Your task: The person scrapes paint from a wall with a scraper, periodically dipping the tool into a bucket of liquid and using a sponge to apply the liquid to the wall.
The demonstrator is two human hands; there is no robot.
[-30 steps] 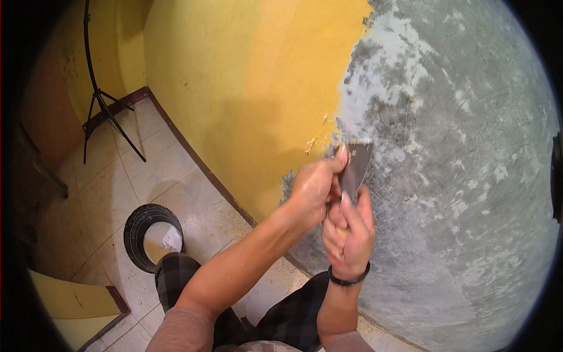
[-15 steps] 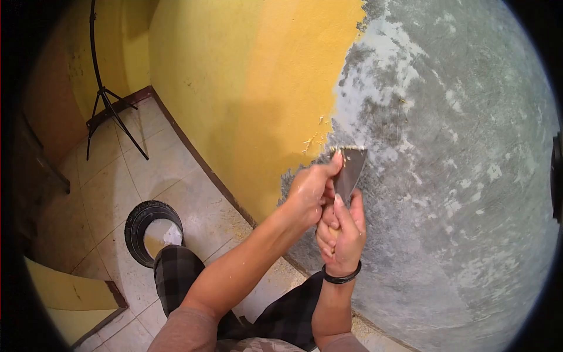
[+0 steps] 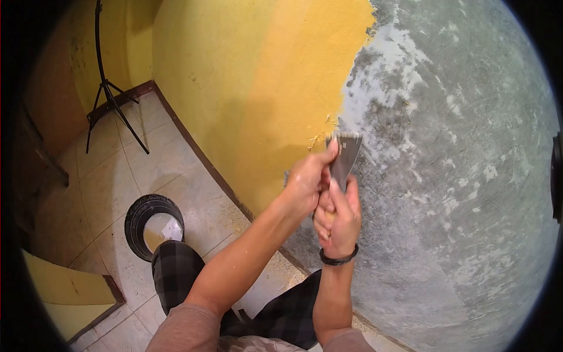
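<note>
A putty knife (image 3: 347, 154) with a wide metal blade is pressed against the wall, where yellow paint (image 3: 305, 76) meets bare grey plaster (image 3: 446, 193). Pale scrapings cling along its top edge. My right hand (image 3: 339, 220), with a black band at the wrist, is closed around the handle, which it mostly covers. My left hand (image 3: 308, 179) grips the blade's left side, thumb laid on the metal near the edge. Curled paint flakes (image 3: 316, 139) stick to the wall just left of the blade.
A black bucket (image 3: 136, 226) holding murky liquid and something white stands on the tiled floor by my knee. Behind it is a black tripod stand (image 3: 105, 82). Scrapings (image 3: 296, 277) lie along the wall's foot. A low yellow wall corner (image 3: 76, 284) juts in at lower left.
Both hands and the putty knife have moved a little up and to the left along the wall. The grip looks the same, and the view has shifted slightly.
</note>
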